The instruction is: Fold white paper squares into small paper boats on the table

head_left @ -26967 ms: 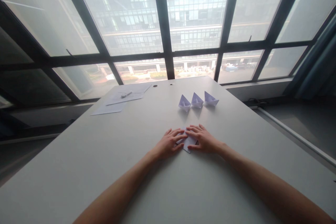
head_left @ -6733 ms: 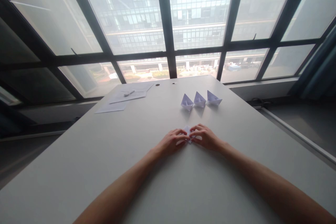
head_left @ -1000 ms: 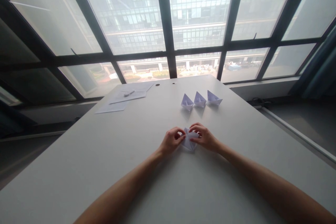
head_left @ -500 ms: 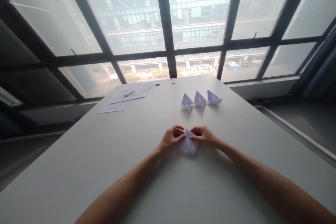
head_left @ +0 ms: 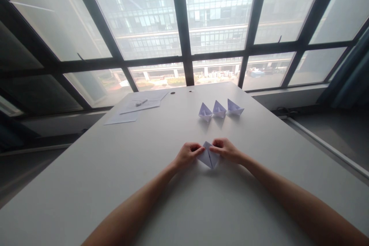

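A small folded white paper (head_left: 208,157), diamond-shaped with a centre crease, is held just above the grey table (head_left: 115,169) in front of me. My left hand (head_left: 188,154) pinches its upper left corner with closed fingers. My right hand (head_left: 226,149) pinches its upper right corner the same way. Beyond my hands three finished paper boats (head_left: 220,109) stand in a row on the table.
Loose white sheets (head_left: 135,108) with a pen (head_left: 141,102) on them lie at the table's far left. Two small round holes (head_left: 173,93) mark the far edge. Dark-framed windows (head_left: 184,46) rise behind the table; the floor drops away on both sides.
Over the last second both hands shifted slightly apart at the paper's top corners, and the folded piece has spread wider into a diamond hanging between them.
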The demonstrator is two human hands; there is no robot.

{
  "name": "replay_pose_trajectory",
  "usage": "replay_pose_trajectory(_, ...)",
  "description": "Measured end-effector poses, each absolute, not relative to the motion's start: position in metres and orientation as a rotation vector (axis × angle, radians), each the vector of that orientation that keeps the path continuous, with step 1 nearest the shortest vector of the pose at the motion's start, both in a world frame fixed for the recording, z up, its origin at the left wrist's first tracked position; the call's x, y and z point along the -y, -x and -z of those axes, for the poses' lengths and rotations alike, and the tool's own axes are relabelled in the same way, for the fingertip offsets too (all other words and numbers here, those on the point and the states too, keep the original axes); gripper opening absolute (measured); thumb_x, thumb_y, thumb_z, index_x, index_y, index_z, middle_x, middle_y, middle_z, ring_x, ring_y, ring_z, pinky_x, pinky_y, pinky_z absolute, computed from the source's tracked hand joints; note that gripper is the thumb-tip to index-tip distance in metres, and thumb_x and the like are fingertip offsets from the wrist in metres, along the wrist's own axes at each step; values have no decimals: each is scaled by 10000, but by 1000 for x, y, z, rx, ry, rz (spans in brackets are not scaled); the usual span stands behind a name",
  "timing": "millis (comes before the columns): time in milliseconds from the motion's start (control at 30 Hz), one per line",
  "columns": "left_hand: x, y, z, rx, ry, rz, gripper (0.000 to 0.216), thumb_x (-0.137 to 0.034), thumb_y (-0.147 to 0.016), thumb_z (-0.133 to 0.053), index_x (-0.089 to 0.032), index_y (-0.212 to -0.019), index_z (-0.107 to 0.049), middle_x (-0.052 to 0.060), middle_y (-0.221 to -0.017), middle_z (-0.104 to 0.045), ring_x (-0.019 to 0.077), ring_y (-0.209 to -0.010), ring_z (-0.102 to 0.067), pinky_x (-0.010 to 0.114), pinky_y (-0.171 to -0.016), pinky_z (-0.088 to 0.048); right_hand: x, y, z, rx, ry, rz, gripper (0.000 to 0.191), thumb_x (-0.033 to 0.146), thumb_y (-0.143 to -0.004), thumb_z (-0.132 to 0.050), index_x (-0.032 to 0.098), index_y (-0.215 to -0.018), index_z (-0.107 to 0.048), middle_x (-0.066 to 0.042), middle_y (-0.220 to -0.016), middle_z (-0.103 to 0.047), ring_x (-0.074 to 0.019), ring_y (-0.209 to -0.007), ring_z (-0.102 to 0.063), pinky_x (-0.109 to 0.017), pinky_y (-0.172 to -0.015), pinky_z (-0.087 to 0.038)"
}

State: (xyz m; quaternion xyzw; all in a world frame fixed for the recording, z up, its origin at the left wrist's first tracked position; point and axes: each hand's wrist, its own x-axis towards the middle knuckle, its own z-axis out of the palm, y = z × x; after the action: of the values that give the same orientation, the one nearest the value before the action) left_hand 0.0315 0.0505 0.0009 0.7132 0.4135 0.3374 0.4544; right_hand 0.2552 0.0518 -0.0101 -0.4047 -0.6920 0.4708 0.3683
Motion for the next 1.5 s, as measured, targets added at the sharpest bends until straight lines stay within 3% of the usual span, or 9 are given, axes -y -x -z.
replay_pose_trajectory(867, -47, -32, -5, -1070, -1741, -920, 532, -616, -805, -641, -124, -604, -618, -28, -554, -438, 100, -555, -363, 219, -507, -251, -48, -255, -1, 1646, 1032, -1261, 439, 578, -749, -714, 167, -681, -575, 42, -602, -486, -109, -578, -397, -247, -533, -267)
replay_pose_trajectory(1500, -50, -24, -4, -1135, -1582, -1175, 454, -571, -810, -686, -126, -733, -732, 18, -627, -620, 130, -591, -502, 238, -560, -365, -50, -259, 6, 1442, 966, -1281, 298, 444, -788, -710, 159, -780, -621, 23, -684, -556, -118, -608, -463, -246, -558, -319)
